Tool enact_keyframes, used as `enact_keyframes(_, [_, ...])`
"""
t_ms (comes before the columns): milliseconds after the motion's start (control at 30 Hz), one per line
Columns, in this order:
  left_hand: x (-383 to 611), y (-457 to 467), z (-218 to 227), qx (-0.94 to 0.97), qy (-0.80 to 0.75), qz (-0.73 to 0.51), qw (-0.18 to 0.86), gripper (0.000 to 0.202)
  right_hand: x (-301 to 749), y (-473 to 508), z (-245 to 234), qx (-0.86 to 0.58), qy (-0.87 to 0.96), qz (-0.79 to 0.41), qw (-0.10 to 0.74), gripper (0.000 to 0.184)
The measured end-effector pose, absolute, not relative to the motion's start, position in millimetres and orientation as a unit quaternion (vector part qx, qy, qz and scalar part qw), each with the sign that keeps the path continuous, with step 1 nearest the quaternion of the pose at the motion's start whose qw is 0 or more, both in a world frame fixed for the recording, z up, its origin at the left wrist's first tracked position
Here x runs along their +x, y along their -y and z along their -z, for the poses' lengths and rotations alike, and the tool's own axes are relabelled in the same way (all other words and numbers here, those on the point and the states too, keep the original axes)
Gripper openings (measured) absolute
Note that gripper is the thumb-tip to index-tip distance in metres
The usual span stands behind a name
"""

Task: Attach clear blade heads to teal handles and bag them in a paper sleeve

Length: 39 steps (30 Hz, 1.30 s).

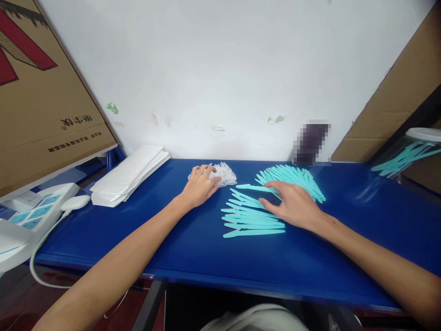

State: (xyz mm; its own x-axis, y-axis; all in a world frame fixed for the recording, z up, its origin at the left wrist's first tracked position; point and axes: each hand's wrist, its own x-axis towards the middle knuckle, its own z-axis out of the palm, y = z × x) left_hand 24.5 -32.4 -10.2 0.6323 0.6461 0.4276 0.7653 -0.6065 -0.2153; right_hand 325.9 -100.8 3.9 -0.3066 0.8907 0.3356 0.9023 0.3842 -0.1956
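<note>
On the blue tabletop, my left hand [201, 184] rests over a pile of small translucent white plastic caps [226, 174], fingers bent and thumb apart. Whether a cap is between its fingertips is hidden. My right hand [294, 202] hovers palm down over a row of teal eyebrow razors [253, 225], thumb and index finger apart. Its index fingertip is at the uppermost razor [250, 187] of that row, covering its right end. Behind this hand, a denser fanned heap of teal razors [291, 177] lies near the wall.
White paper-like packets [127, 177] lie at the left, near a white device [44, 207] with a corded white piece [76, 202]. A clear jar [409, 154] holding teal razors stands far right. Cardboard [48, 101] leans at the left; a blurred dark object [312, 143] stands against the wall.
</note>
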Motion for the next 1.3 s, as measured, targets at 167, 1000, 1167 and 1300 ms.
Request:
enact_keyframes(167, [26, 36, 5, -0.872, 0.380, 0.237, 0.197, 0.029, 328, 101, -4, -0.533, 0.816, 0.001, 0.223, 0.040])
enact_keyframes(1000, [37, 49, 5, -0.893, 0.329, 0.304, 0.035, 0.041, 320, 94, 2, -0.504, 0.853, 0.045, 0.126, 0.037])
enact_keyframes(1167, [37, 44, 10, -0.885, 0.339, 0.320, 0.021, 0.026, 317, 93, 5, -0.464, 0.877, -0.005, 0.123, 0.040])
enact_keyframes(1300, [36, 45, 6, -0.893, 0.336, 0.298, 0.034, 0.034, 317, 96, 5, -0.438, 0.886, -0.064, 0.138, 0.037])
